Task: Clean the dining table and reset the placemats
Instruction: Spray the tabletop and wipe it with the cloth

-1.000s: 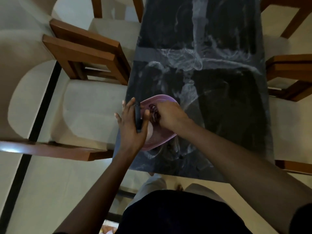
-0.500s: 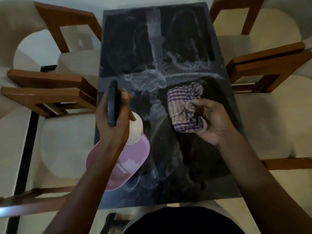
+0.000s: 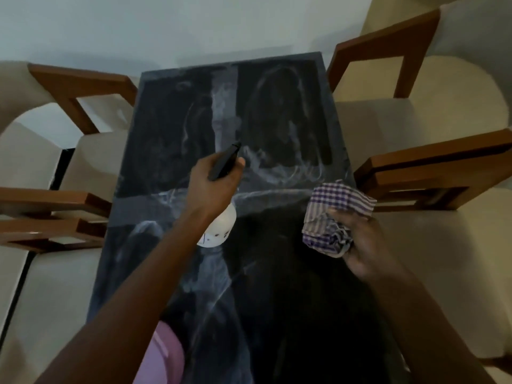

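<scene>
Fingers of the left hand (image 3: 213, 187) curl round the spray bottle (image 3: 219, 231) above the middle of the surface (image 3: 171, 151); to its right, fingers of the right hand (image 3: 365, 250) clutch the bunched checked cloth (image 3: 332, 209) over the right edge, apart from the bottle

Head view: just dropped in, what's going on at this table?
A person is at the dark table, which is streaked with white smears. The left hand grips a spray bottle above it, nozzle pointing toward the far end. The right hand holds a bunched checked cloth. A pink bowl sits at the near edge. No placemats show.
</scene>
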`<state>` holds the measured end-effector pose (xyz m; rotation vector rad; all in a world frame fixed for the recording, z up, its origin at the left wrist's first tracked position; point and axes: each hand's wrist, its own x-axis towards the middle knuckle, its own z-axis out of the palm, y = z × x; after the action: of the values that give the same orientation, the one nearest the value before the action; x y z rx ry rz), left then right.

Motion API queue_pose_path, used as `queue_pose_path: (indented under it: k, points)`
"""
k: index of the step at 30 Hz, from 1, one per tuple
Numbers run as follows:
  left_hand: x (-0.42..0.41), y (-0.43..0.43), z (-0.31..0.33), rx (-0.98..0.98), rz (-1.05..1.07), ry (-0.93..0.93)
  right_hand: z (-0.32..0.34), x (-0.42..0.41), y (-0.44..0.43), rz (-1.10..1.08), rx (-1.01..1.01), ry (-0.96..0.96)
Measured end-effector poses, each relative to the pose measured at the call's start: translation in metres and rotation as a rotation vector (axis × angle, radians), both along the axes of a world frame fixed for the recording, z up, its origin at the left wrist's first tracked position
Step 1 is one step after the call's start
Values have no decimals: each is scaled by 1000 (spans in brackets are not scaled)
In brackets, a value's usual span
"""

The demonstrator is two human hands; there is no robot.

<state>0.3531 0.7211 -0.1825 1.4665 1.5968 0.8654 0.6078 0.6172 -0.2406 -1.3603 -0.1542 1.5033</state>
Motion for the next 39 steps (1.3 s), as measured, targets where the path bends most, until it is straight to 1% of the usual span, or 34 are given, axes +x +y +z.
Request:
queue_pose_path:
  k: [2, 5, 9, 10, 13, 15, 18, 20, 22, 25, 27, 29, 30, 32, 33, 34, 36, 39]
  points:
    - [14, 33, -14, -23, -26, 12, -13, 8, 13, -40, -2, -90]
    - [30, 77, -33, -38, -49, 32, -31, 21, 28, -51, -35, -139]
    - [40, 121, -56, -68, -24, 17, -51, 24, 48, -59, -65, -206]
    - [42, 131, -59, -82, -14, 7, -57, 24, 54, -60, -60, -261]
    - [48, 151, -66, -78, -15, -15, -63, 26, 71, -58, 66, -494]
    - [53, 157, -69, -48, -42, 16, -63, 30, 83, -41, 137, -570]
    - [59, 160, -75, -2, -51, 90, -63, 36, 104, -80, 134, -656]
    - [63, 161, -79, 19, -52, 138, -62, 39, 122, -85, 168, -741]
    - [64, 165, -80, 25, -63, 152, -58, 40, 143, -87, 198, -900]
    - [62, 170, -80, 8, -85, 140, -59, 42, 182, -60, 247, -1304]
    - [61, 171, -81, 11, -107, 140, -65, 44, 222, 31, 243, -1454]
    - [59, 170, -80, 22, -125, 141, -76, 45, 270, 201, 191, -1580]
    - [58, 169, -80, 23, -122, 142, -81, 43, 296, 306, 144, -1623]
    - [58, 168, -79, 14, -118, 136, -93, 31, 343, 516, 55, -1640]
    - [57, 169, -79, 7, -120, 123, -100, 22, 362, 607, 48, -1651]
    - [58, 170, -79, -2, -117, 108, -106, 11, 380, 688, 83, -1669]
    - [58, 175, -80, -9, -110, 97, -112, -13, 399, 831, 227, -1690]
    - [57, 186, -83, -51, -118, 61, -112, -33, 386, 1071, 456, -1752]
